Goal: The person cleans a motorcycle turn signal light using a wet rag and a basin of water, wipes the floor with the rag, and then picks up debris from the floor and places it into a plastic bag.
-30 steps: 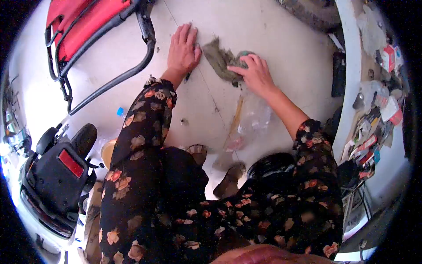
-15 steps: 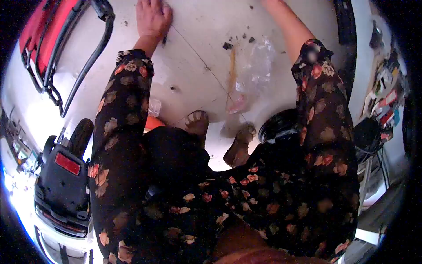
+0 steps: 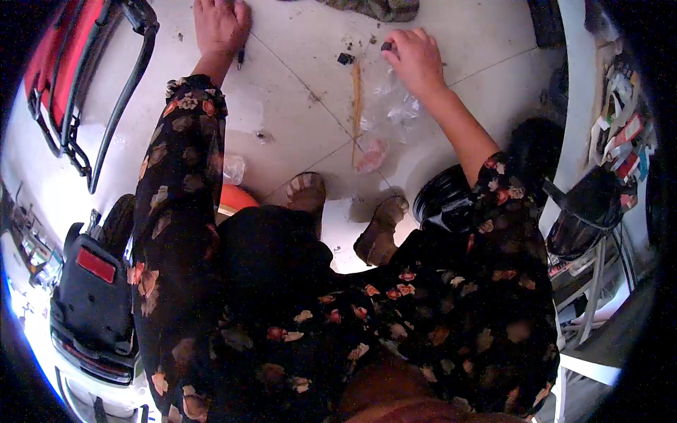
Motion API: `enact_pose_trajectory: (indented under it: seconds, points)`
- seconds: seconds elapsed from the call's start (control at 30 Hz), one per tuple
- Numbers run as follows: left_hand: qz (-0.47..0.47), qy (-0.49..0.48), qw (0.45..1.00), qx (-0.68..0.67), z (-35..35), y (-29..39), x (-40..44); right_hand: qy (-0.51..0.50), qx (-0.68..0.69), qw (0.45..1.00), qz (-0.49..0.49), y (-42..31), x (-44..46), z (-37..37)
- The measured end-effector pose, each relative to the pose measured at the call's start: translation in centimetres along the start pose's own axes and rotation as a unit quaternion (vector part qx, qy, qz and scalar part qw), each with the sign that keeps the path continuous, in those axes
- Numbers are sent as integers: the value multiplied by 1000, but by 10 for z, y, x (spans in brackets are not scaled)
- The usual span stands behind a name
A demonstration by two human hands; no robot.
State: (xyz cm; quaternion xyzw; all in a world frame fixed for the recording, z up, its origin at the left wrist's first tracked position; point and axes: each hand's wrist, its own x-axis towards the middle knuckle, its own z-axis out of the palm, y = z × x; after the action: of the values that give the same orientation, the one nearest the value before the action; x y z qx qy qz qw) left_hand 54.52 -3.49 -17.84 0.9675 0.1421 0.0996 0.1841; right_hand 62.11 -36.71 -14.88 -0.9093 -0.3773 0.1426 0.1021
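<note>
My left hand (image 3: 221, 27) lies flat on the tiled floor at the top left, holding nothing; a small dark pen-like item (image 3: 240, 58) is just below it. My right hand (image 3: 416, 60) pinches a small dark piece (image 3: 387, 46) between thumb and fingers. Left of it, a black fragment (image 3: 345, 58) rests on the floor among crumbs of dirt. A yellowish strip (image 3: 357, 95) runs down from there, beside clear crumpled plastic (image 3: 400, 106) and a pinkish wrapper (image 3: 371, 156). A green-brown cloth (image 3: 374, 7) is partly visible at the top edge.
A black tubular frame with red panel (image 3: 67, 63) stands at the upper left, above a black and white vehicle part with a red reflector (image 3: 96, 265). A black round object (image 3: 446, 197) is near my right foot. Cluttered items (image 3: 624, 148) line the right side.
The view has shifted. My right hand has left the cloth, which is now farther up, and has come back toward me, closing on a small dark piece. My left hand stays on the floor.
</note>
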Motion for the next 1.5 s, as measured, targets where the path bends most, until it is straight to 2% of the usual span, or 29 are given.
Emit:
enact_pose_trajectory:
  seconds: [0.1,0.17,0.27,0.4,0.57,0.67,0.77,0.87,0.97,1.07,1.17,1.27,1.3,1.4,1.5]
  points:
    - [-7,2,1000,-10,-1,4,-3,38,174,984,25,-5,-3,-10]
    - [0,-1,1000,-10,1,3,-4,30,338,938,69,-21,-1,-32]
    - [2,3,1000,-1,7,-8,-3,6,625,776,78,-32,5,-50]
    - [-2,-9,1000,-4,3,-6,-2,43,657,752,28,-55,6,-91]
    - [38,64,997,3,15,-13,-3,69,647,760,-18,-67,8,-115]
    - [46,70,996,-5,14,-12,-3,3,693,721,8,-55,9,-113]
    - [48,68,997,-2,14,-13,-3,27,687,726,15,-64,13,-125]
    - [43,65,997,-2,14,-13,-3,-9,643,765,22,-63,15,-127]
    - [30,59,998,4,13,-10,-3,8,658,752,20,-63,15,-114]
    - [23,54,998,-9,12,-11,-3,-35,727,682,74,-66,12,-118]
    - [20,45,999,-15,12,-20,-6,-33,760,644,86,-65,11,-126]
    - [13,52,998,-40,22,-22,-1,63,748,655,84,-64,11,-162]
    - [14,45,999,-16,20,-19,-1,92,760,639,76,-58,11,-172]
    - [14,28,999,8,10,-8,-1,173,839,511,64,-43,12,-204]
    - [30,24,999,5,8,-6,-1,222,875,427,60,-25,10,-223]
